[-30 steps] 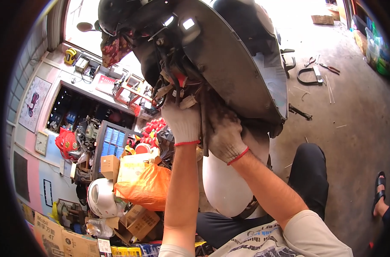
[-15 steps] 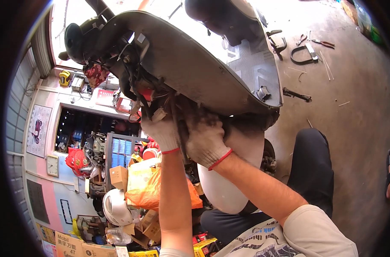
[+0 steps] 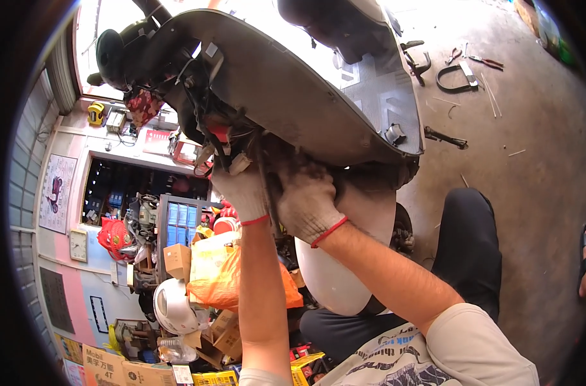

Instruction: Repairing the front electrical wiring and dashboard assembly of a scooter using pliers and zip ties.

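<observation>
Reaching beside scooter panel [image 3: 283, 93], left hand [image 3: 243, 195], right hand [image 3: 310, 202]

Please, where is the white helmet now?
In the head view, the white helmet is at the lower left, below a small cardboard box and beside the orange plastic bag.

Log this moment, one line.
left hand: gloved, by pale connector | right hand: gloved, by dark panel | pliers: on floor

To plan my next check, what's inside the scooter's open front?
Dark cables, a red part and a pale connector by the left gloved hand show. Whatever lies behind it and the right gloved hand is covered.
</observation>
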The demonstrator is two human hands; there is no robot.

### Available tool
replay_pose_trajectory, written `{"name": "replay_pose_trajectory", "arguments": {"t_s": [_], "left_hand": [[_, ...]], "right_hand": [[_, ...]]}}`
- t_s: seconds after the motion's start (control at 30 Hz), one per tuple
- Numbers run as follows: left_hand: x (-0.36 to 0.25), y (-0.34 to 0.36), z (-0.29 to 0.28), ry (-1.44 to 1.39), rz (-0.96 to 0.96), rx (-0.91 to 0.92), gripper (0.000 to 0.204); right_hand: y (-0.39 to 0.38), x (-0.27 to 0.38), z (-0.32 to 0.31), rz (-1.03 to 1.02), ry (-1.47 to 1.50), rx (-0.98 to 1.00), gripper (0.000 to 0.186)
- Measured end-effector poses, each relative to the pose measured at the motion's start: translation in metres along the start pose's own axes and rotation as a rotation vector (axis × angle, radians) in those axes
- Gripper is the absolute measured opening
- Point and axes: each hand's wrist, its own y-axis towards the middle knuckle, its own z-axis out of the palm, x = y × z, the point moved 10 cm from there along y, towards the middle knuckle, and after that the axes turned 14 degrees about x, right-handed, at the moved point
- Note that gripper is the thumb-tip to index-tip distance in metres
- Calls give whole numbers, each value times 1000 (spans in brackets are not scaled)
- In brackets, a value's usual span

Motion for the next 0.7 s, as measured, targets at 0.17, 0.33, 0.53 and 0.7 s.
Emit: {"name": "replay_pose_trajectory", "arguments": {"t_s": [0.17, 0.33, 0.53, 0.7], "left_hand": [[-11, 2, 0, 60, 185, -20, 13], [-12, -2, -1, 87, 214, -28, 15], [-9, -2, -1, 63, 68, 30, 24], [-14, -3, -2, -36, 31, -3, 26]], "right_hand": [[8, 1, 8, -54, 44, 80, 66], [9, 2, 5, -129, 157, 17, 72], [2, 6, -23, -82, 45, -274, 52], [20, -7, 13, -37, 249, 193, 68]]}}
